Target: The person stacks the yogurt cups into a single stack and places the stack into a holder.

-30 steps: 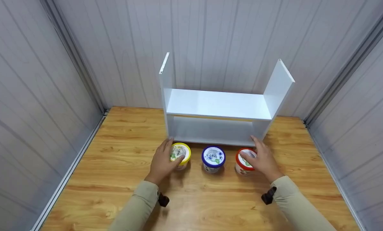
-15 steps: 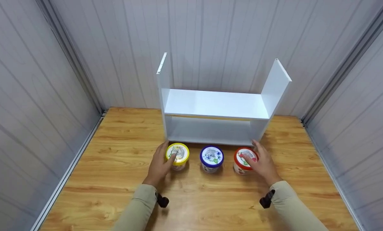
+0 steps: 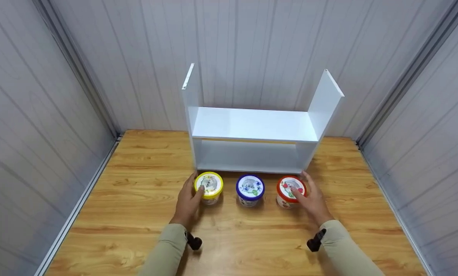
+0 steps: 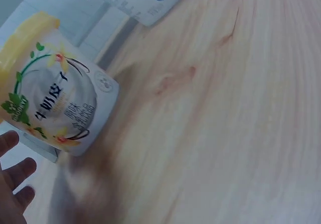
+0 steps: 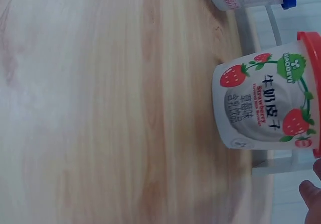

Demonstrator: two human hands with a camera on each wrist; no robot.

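Observation:
Three lidded tubs stand in a row on the wooden table [image 3: 137,214], just in front of a white two-level shelf [image 3: 252,124]. My left hand [image 3: 190,194] lies against the left side of the yellow-lidded tub [image 3: 208,184], fingers relaxed. In the left wrist view the fingertips [image 4: 17,176] show a small gap to that tub [image 4: 55,108]. My right hand [image 3: 308,196] sits at the right side of the red-lidded strawberry tub [image 3: 291,188], fingers loose. The right wrist view shows this tub [image 5: 266,108] and only a fingertip [image 5: 312,194]. The blue-lidded tub [image 3: 250,188] stands untouched between them.
Both levels of the shelf hold nothing. Grey panel walls [image 3: 41,115] close in the table on the left, back and right. Bare wood stretches on both sides of the shelf and toward the near edge.
Both hands have drawn back from over the yellow and red lids to the tubs' outer sides. The tubs have not moved on the table; the view has shifted slightly.

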